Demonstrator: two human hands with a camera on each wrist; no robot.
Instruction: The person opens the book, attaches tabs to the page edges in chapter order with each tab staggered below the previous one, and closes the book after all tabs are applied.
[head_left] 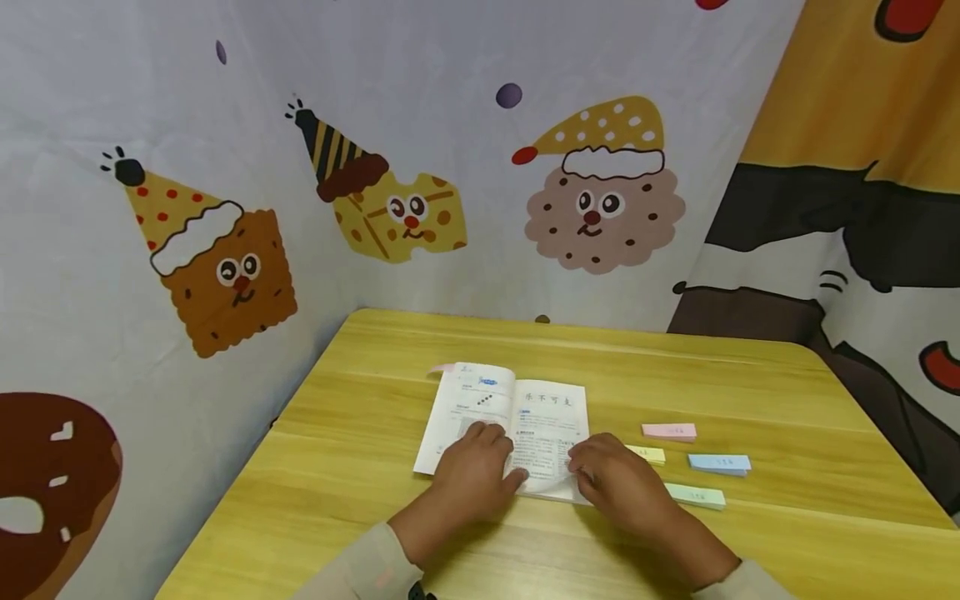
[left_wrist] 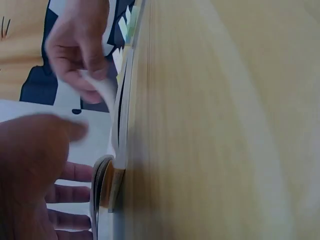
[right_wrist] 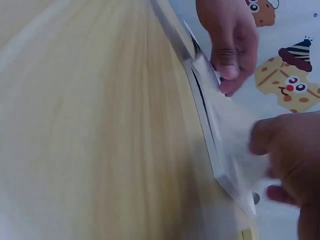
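Left hand (head_left: 477, 468), fingers extended, rests on an open book (head_left: 543, 421), apparently steadying it; right hand (head_left: 628, 485) pinches a lifted page (left_wrist: 105, 92).

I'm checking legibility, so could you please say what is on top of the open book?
The left hand rests mainly on the left page; the right hand pinches the right page. Whatever they cover there cannot be seen.

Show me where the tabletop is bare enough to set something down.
Free table: left of the open book, behind it to the far edge, and right of the blue strip. Crowded: just right of the book, where the right hand, pink strip, yellow strip and green strip cluster.
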